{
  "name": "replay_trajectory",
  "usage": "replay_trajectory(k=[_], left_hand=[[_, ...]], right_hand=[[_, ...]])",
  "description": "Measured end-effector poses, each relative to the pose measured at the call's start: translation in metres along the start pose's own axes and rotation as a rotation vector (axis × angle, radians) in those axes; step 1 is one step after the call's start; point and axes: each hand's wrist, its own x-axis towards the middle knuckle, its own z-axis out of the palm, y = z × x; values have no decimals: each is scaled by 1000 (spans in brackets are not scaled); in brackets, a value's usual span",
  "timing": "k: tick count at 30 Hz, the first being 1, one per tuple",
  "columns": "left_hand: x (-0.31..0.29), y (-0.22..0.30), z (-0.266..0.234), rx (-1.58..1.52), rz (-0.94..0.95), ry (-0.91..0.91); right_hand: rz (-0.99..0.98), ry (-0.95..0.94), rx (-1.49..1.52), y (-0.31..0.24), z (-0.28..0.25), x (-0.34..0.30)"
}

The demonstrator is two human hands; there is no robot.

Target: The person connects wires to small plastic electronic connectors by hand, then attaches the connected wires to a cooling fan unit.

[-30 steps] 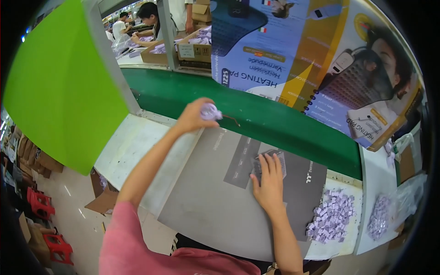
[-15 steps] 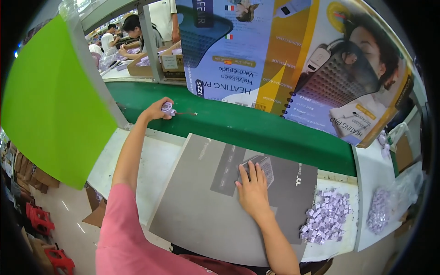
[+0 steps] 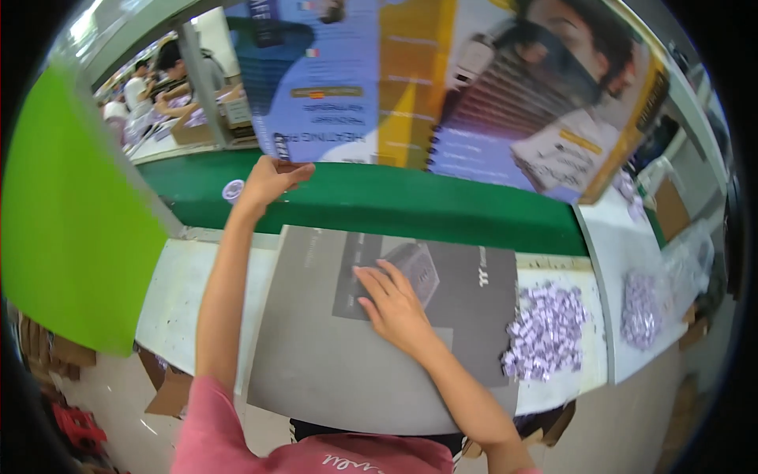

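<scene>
My left hand (image 3: 270, 180) is stretched far forward over the green conveyor belt (image 3: 442, 207), fingers apart, its tips touching the lower corner of a large printed box (image 3: 332, 87). Just left of that hand a small round purple-and-white piece (image 3: 233, 190) lies on the belt. My right hand (image 3: 392, 304) rests flat and open on a big grey flattened carton (image 3: 332, 355) lying on the white worktable (image 3: 178, 296). The fingers press on the dark picture printed on the carton.
A heap of small purple packets (image 3: 546, 332) lies right of the carton, and a second heap (image 3: 643, 308) further right. A green panel (image 3: 71, 213) stands at the left. Other people (image 3: 170, 75) work at the far left along the belt.
My left hand has let go of the small purple piece, which now lies on the belt, and has moved right to the printed box's corner. My right hand has stayed flat on the carton.
</scene>
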Motion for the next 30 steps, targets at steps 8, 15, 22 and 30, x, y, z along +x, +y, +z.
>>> replay_trajectory(k=[8, 15, 22, 30], left_hand=[[2, -69, 162, -317, 89, 732], [5, -83, 169, -214, 84, 758], [0, -77, 175, -174, 39, 736], [0, -75, 175, -96, 44, 749]], right_hand=[[-337, -76, 277, -34, 3, 0], [-387, -342, 571, -68, -6, -13], [-405, -503, 884, -79, -13, -22], [-334, -749, 1077, -90, -15, -24]])
